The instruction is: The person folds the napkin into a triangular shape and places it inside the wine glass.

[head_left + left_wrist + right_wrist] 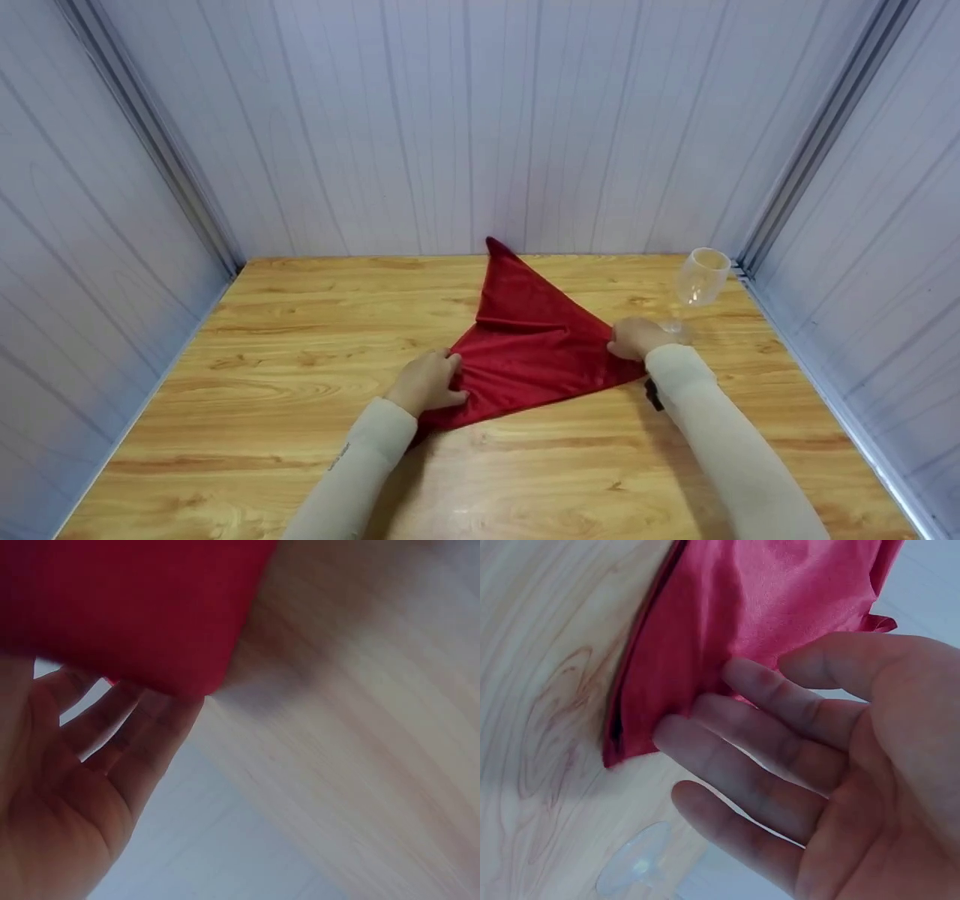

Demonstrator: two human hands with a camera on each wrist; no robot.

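A red, velvety cloth point(532, 352) lies in a rough triangle on the wooden table, one point reaching the back wall. Across its middle run a few creases. On its left part rests my left hand point(426, 384), thumb spread from the fingers; in the left wrist view a cloth corner point(150, 615) covers the fingertips. My right hand point(637, 339) is at the cloth's right corner. Seen from the right wrist, its fingers point(742, 761) are extended and loosely bent, some tips touching the cloth point(682, 667), with the thumb apart.
A clear stemmed glass point(703, 277) stands at the back right, just beyond my right hand; its foot is partly behind that hand. Pale panelled walls point(465, 127) close off the back and both sides of the wooden table point(315, 322).
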